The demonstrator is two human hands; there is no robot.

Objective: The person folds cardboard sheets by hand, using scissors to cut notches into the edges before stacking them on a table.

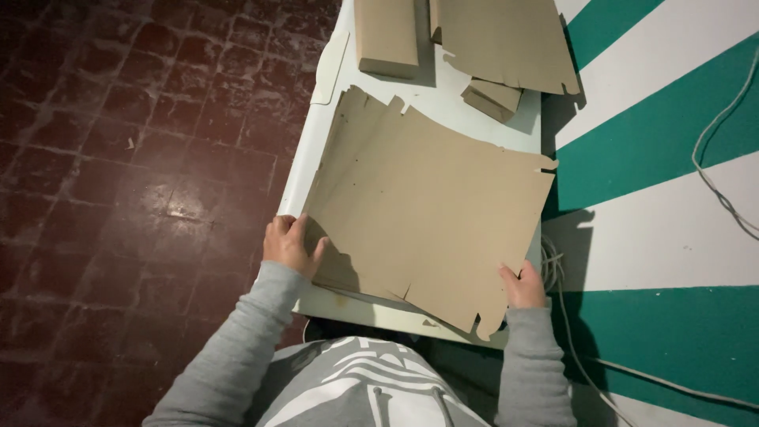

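Both hands (288, 245) gripping flat cardboard sheet (431, 209)

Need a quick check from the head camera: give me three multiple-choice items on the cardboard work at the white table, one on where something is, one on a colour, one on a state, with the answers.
1. Where does the folded cardboard box lie?
A. at the far end of the table
B. on the floor
C. in the person's lap

2. What colour are the stripes on the wall beside the table?
A. red and white
B. green and white
C. blue and yellow

3. In what state is the large cardboard sheet?
A. rolled into a tube
B. flat and unfolded, held at both near corners
C. torn in two

Answers:
A, it sits at the top of the table, beyond the sheet.
B, green bands alternate with white ones.
B, the left hand and the right hand each grip a near corner of the flat sheet.
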